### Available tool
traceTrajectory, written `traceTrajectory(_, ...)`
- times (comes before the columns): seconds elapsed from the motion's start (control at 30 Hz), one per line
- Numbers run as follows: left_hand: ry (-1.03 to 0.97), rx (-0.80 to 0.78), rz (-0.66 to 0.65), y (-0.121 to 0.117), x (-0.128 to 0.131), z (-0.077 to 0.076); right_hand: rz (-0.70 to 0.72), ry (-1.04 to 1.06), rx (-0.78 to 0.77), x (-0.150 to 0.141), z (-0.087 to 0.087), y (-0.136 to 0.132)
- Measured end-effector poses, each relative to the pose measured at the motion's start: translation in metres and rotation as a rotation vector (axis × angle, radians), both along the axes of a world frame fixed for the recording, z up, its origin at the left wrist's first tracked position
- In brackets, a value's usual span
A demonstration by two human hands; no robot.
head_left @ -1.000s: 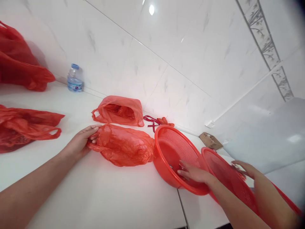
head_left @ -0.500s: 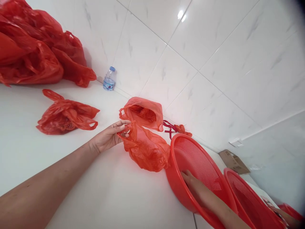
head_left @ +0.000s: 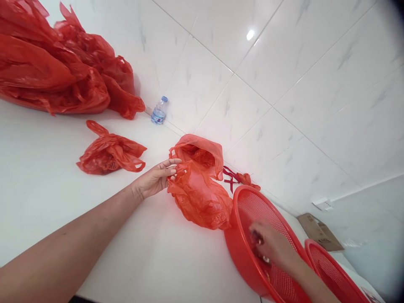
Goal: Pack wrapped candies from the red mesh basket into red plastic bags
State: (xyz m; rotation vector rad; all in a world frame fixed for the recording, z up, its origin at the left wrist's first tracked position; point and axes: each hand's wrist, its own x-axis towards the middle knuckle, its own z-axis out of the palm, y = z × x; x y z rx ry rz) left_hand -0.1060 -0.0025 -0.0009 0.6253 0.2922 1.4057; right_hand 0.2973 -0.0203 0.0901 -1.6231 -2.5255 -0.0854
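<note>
Bagging at a white table (head_left: 148,261). The left hand (head_left: 158,179) pinches the open mouth of a thin, translucent orange-red plastic bag (head_left: 202,198) between thumb and fingers; the bag lies between the table's near and far edges, its other end against a round, red, perforated plastic basket (head_left: 241,248) toward the right end. The right hand (head_left: 268,244), blurred, is inside the basket, fingers curled closed around small dark, shiny pieces (head_left: 259,240) of unclear kind. Along the far edge, left to right: a heap of red plastic bags (head_left: 63,75) at the far-left corner, a clear bottle with a blue cap (head_left: 159,111), a pale red open-mouthed bag (head_left: 206,143) and a dark red ribbon (head_left: 231,181). Nearer than the heap lies 1 small, knotted-looking red bag (head_left: 109,153).
</note>
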Motion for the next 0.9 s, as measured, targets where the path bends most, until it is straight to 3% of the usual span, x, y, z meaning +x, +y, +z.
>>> traceTrajectory(0.07, -0.005, 0.015, -0.022, 0.0, 0.0, 0.001, 0.016, -0.032, -0.062, -0.011, 0.024, 0.007)
traceTrajectory(0.13, -0.003, 0.028, -0.035, -0.001, 0.001, 0.001, 0.042, 0.014, -0.017, -0.035, 0.045, 0.005)
traceTrajectory(0.23, 0.004, 0.037, -0.04, -0.002, 0.002, 0.0, 0.177, 0.061, -0.024, -0.089, 0.058, -0.008)
traceTrajectory(0.33, 0.003, 0.048, -0.049, -0.002, 0.002, -0.001, 0.377, -0.039, -0.064, -0.142, 0.044, -0.013)
traceTrajectory(0.47, 0.006, 0.073, -0.068, -0.002, 0.001, -0.002, 0.536, -0.17, -0.058, -0.18, 0.006, 0.012)
traceTrajectory(0.57, 0.014, 0.069, -0.069, -0.003, 0.0, -0.002, 0.531, -0.192, -0.067, -0.185, -0.01, 0.038)
traceTrajectory(0.63, 0.021, 0.054, -0.067, -0.002, -0.001, -0.002, 0.488, -0.148, -0.084, -0.181, -0.009, 0.046)
traceTrajectory(0.77, 0.024, 0.03, -0.058, 0.0, -0.001, -0.002, 0.379, -0.026, -0.072, -0.162, 0.014, 0.034)
traceTrajectory(0.9, 0.033, 0.006, -0.042, 0.002, 0.0, -0.002, 0.235, 0.054, 0.011, -0.121, 0.038, 0.015)
